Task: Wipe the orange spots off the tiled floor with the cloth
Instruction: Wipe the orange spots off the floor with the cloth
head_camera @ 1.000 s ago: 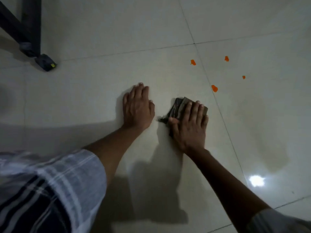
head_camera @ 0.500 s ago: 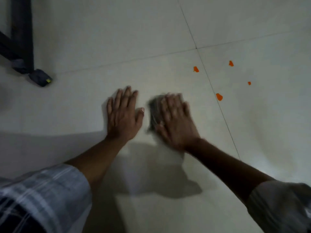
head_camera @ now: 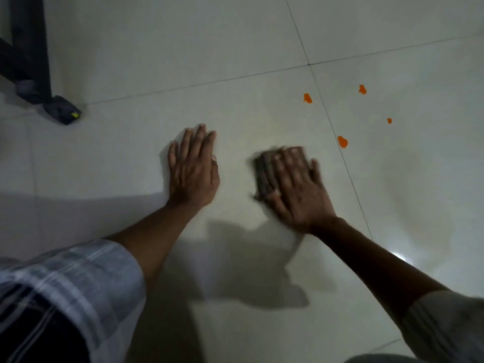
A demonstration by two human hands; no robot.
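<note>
My right hand [head_camera: 298, 187] lies flat on a folded grey-brown cloth [head_camera: 263, 174] and presses it to the pale tiled floor [head_camera: 235, 48]; hand and cloth are motion-blurred. My left hand [head_camera: 192, 169] rests palm down on the tile to the left of the cloth, fingers spread, holding nothing. Several orange spots lie beyond the cloth to the right: the nearest spot [head_camera: 342, 141] by the grout line, a second spot [head_camera: 307, 98], a third spot [head_camera: 362, 89] and a tiny spot [head_camera: 389, 120]. The cloth touches none of them.
A dark metal furniture leg [head_camera: 31, 56] with a dark foot [head_camera: 62, 110] stands at the far left. A grout line [head_camera: 340, 153] runs diagonally just right of the cloth. My checked sleeve [head_camera: 65, 292] fills the lower left. A bright light reflection [head_camera: 398, 255] shows on the floor.
My right hand slid the cloth left toward my left hand half a second ago and has now slid it back to the right. The left hand stays planted. The orange spots are unchanged.
</note>
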